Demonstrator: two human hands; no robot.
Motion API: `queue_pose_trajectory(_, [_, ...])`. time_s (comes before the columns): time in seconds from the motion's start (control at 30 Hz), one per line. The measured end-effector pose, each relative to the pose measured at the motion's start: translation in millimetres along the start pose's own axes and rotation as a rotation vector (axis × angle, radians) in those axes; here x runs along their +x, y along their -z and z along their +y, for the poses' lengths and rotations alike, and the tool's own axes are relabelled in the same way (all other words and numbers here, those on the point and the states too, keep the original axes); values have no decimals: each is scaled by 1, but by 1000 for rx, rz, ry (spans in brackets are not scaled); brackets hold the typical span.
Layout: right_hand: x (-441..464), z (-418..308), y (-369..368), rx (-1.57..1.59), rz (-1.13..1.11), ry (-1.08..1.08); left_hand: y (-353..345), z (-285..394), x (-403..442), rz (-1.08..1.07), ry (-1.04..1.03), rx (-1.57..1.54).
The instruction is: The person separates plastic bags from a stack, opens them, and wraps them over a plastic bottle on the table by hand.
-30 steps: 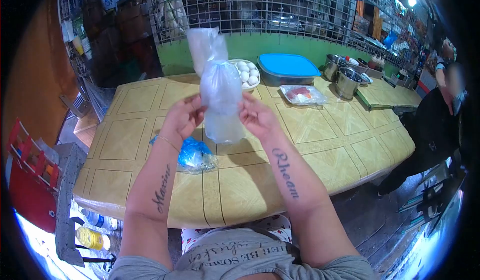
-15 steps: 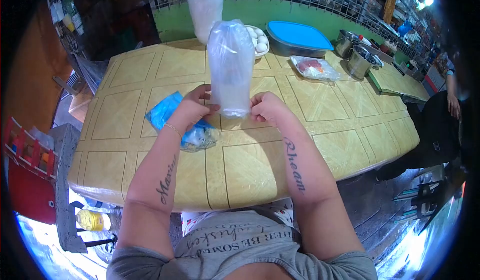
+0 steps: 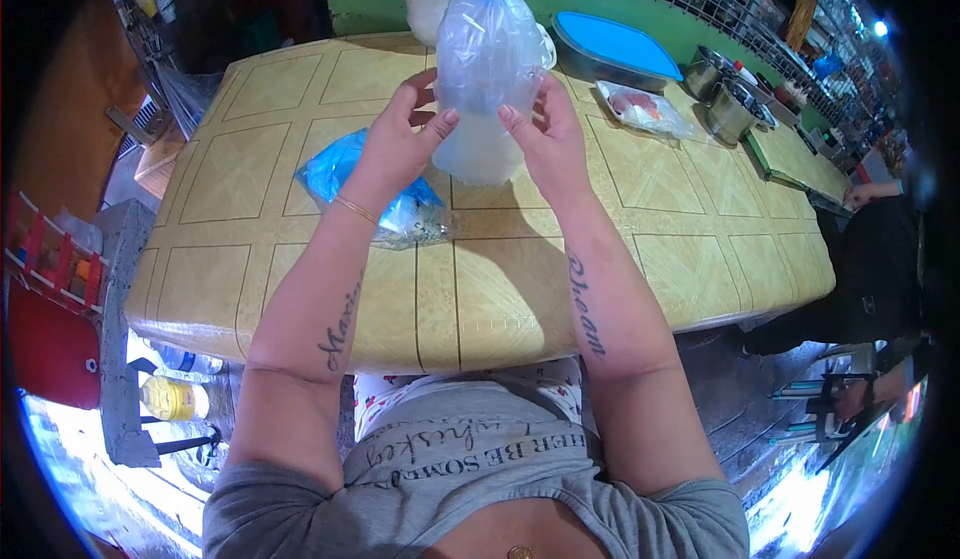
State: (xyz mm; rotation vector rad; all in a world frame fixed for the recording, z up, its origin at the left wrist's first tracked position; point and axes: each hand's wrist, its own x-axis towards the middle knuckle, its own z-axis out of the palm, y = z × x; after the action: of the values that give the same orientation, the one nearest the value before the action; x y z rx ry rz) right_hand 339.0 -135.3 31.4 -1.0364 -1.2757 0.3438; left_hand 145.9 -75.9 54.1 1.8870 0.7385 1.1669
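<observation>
Between my hands is a translucent plastic container [image 3: 478, 154] with a clear plastic bag [image 3: 487, 44] bunched over its upper part. My left hand [image 3: 405, 134] grips its left side, thumb in front and fingers behind. On the opposite side my right hand [image 3: 550, 139] holds it in the same way. A blue plastic bag [image 3: 335, 169] with a clear, crumpled part lies on the table just beyond my left wrist. Behind the container, a white bowl [image 3: 547, 49] is mostly hidden.
The table [image 3: 240, 179] has a yellow tile-patterned cover. Toward the back stand a tall filled plastic bag [image 3: 428, 4] and a blue-lidded tub [image 3: 615, 47]. A wrapped tray of food [image 3: 640, 109] and metal pots [image 3: 730, 114] are at right. A person [image 3: 870, 249] is beyond the right edge.
Both hands have moved from the container's bottom edge up to its sides, now wrapped around it. The bag sits higher, baring more of the container's lower part. My view has tilted down.
</observation>
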Motion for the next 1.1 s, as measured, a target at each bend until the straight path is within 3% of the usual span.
queue_pose_trajectory(0.1, [-4,-7,0,-411,19,351,-4,-3,-2,-77,74,104])
queue_pose_trajectory(0.2, [-9,-17,-5,-409,51,373,-1,-13,2,-213,218,262])
queue_pose_trajectory(0.3, [-14,-23,-12,-164,160,105,-2,-40,2,-273,202,367])
queue_pose_trajectory(0.4, [-12,-21,-9,-288,15,-278,-3,-43,0,-270,173,313])
queue_pose_trajectory(0.5, [-11,3,0,-328,-182,-364,0,-27,0,-200,177,237])
queue_pose_trajectory(0.6, [-8,10,9,-176,-241,-414,6,-24,1,-104,136,124])
queue_pose_trajectory(0.77, [-4,4,23,-319,-355,-507,38,-23,6,132,21,-4])
queue_pose_trajectory(0.87, [-3,2,25,-511,-514,-540,75,-29,12,-68,110,57])
queue_pose_trajectory(0.9, [-2,0,26,-573,-583,-553,80,-19,9,-176,159,216])
queue_pose_trajectory(0.97, [-1,-4,30,-514,-580,-520,83,2,2,-395,254,529])
queue_pose_trajectory(1.0, [0,-4,31,-487,-580,-503,82,-3,-1,-423,169,581])
queue_pose_trajectory(1.07, [2,1,35,-493,-232,-328,79,-18,-9,-469,1,680])
queue_pose_trajectory(1.1, [3,-1,32,-489,-61,-235,76,-22,-9,-476,19,715])
